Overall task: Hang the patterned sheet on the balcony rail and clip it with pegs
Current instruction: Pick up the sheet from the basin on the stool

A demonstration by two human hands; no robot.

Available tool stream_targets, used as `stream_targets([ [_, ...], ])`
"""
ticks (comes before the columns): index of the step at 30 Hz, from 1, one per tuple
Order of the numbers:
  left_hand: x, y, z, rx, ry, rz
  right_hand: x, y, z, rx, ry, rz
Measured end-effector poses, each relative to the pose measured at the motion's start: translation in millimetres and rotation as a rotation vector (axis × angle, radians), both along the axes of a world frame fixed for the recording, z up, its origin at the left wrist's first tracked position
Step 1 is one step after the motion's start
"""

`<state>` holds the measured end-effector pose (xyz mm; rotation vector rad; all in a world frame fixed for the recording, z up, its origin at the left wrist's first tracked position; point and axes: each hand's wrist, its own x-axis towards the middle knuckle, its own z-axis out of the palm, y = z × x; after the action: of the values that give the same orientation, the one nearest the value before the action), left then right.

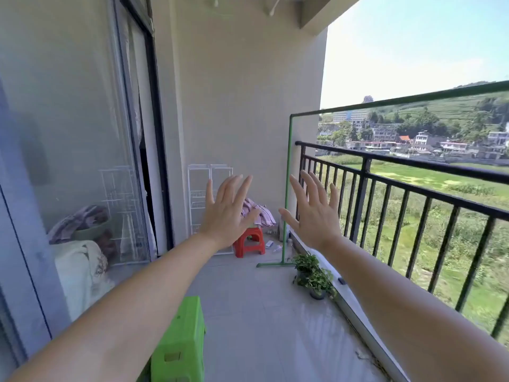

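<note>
Both arms reach out in front, side by side. The left hand point(227, 213) is spread wide, fingers straight and pointing up, and it holds nothing. The right hand point(314, 213) is the same: fingers apart, pointing up, touching nothing. The two hands are near each other but do not touch.

The patterned sheet point(260, 212) lies in a bunched heap on a red stool point(249, 244) at the far end of the balcony, at about 12 o'clock, just behind the left hand's thumb. I cannot see any pegs clearly.

The black balcony rail point(413, 164) runs along the side from 1 o'clock to 4 o'clock. A green drying frame point(287, 175) stands just inside it, with its foot on the floor. A potted plant point(314, 277) sits by the rail's base, near the frame's foot. A green stool point(180, 340) is close by at 6 o'clock. A glass door point(68, 133) is at 9 o'clock.
</note>
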<state>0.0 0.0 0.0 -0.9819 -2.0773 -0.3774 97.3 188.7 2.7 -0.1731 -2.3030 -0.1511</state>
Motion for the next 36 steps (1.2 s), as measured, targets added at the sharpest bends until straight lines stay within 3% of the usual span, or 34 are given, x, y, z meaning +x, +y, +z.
stream_targets([
  [5, -38, 10, -51, 0.005, -0.008, 0.02, -29, 12, -47, -0.028, -0.097, -0.045],
  [16, -162, 71, -158, -0.174, -0.229, 0.064, -160, 80, -149, -0.095, -0.339, -0.027],
  [27, -349, 139, -240, -0.324, -0.459, 0.185, -357, 158, -233, -0.172, -0.595, 0.011],
  [36, -582, 178, -283, -0.451, -0.533, 0.191, -593, 210, -270, -0.201, -0.678, -0.027],
])
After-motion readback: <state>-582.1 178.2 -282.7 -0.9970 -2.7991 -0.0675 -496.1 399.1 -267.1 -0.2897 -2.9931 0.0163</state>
